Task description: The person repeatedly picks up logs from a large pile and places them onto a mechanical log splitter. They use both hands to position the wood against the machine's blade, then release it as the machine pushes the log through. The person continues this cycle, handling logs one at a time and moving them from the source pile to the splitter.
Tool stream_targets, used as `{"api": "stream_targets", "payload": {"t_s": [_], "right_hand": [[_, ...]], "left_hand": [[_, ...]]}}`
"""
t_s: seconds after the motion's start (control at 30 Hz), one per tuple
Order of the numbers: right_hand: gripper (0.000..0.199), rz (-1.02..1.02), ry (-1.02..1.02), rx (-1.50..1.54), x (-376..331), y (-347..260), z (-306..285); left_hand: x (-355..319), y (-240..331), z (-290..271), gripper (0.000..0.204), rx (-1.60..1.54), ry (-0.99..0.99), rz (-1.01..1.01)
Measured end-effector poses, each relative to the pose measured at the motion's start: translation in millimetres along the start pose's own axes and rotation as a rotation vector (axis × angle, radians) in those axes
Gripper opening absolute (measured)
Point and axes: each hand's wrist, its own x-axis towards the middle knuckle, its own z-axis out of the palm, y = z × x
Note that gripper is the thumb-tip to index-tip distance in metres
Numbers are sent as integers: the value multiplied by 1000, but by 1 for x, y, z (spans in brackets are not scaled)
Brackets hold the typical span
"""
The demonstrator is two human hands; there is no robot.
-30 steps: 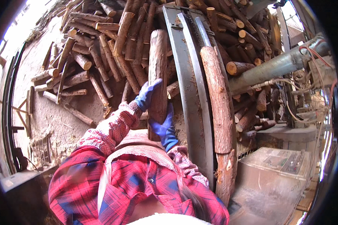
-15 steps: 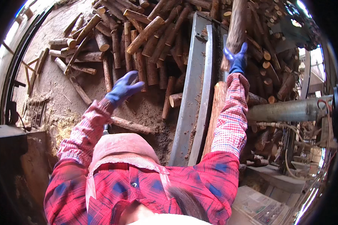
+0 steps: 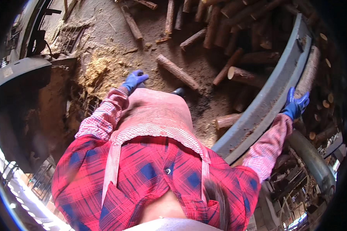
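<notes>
My right hand [image 3: 295, 104], in a blue-purple glove, is at the near end of a bark-covered log [image 3: 309, 71]. Thumb and fingers are spread at the log's end, not wrapped round it. That log lies along the right side of a long grey metal rail [image 3: 258, 113]. My left hand [image 3: 134, 80], gloved alike, hovers by the pink apron [image 3: 158, 109] with its fingers loosely bent and apart; nothing shows in it. Beyond it, a short log [image 3: 177, 71] rests on the dirt floor.
Many cut logs [image 3: 235, 23] are heaped at the far right. One log [image 3: 227, 121] lies close to the rail's left side. A thick metal pipe [image 3: 312, 161] stands right of my right arm. Yellowish sawdust [image 3: 102, 67] and a dark machine housing [image 3: 19, 107] are on the left.
My view has turned left and downward. My left hand has drawn back towards the apron, its fingers less spread. My right hand stays by the log's end.
</notes>
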Motion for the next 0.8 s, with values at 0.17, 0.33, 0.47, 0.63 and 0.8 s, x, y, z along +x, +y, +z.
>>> {"api": "stream_targets", "payload": {"t_s": [0.17,0.33,0.47,0.63,0.8], "right_hand": [[72,-178,-5,331,-211,-140,31],[69,787,-406,1020,-472,-233,147],[67,1323,-470,1110,-603,-293,173],[57,1553,-500,1104,-672,-320,236],[47,1405,-596,1008,-740,-302,309]], "left_hand": [[21,-50,-51,54,0,-194,-220],[114,-103,-116,47,391,-279,-264],[221,-146,-129,50,401,-441,-622],[368,-283,-79,68,-104,-180,-901],[490,-306,54,92,-72,38,-698]]}}
